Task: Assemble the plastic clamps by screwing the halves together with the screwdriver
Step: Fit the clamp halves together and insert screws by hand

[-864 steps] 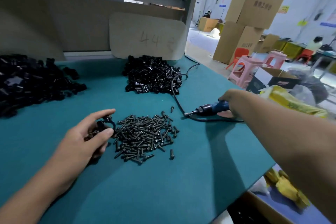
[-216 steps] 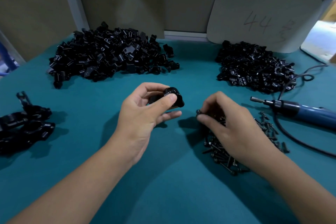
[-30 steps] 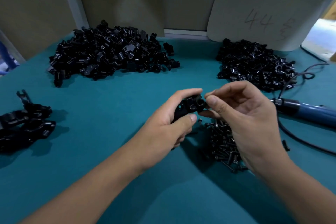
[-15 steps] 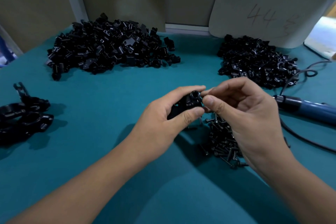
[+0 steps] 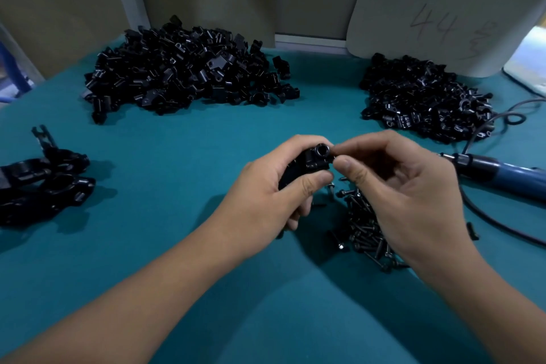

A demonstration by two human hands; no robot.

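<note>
My left hand (image 5: 271,186) grips a black plastic clamp (image 5: 310,162) above the teal table, its round screw hole facing up. My right hand (image 5: 404,189) has its thumb and forefinger curled together right at the clamp's end, touching it; whatever they pinch is hidden. Under the right hand lies a heap of dark screws (image 5: 363,224). The blue electric screwdriver (image 5: 496,174) lies on the table to the right, with its cable trailing away.
A large pile of black clamp halves (image 5: 183,71) sits at the back left and a smaller pile (image 5: 425,103) at the back right. Several assembled clamps (image 5: 41,180) lie at the left edge. A grey board marked 44 (image 5: 443,18) leans on the back wall.
Both hands have stayed together at the clamp. The right thumb and forefinger have closed in on the clamp's end, and the clamp has turned slightly, showing its round hole.
</note>
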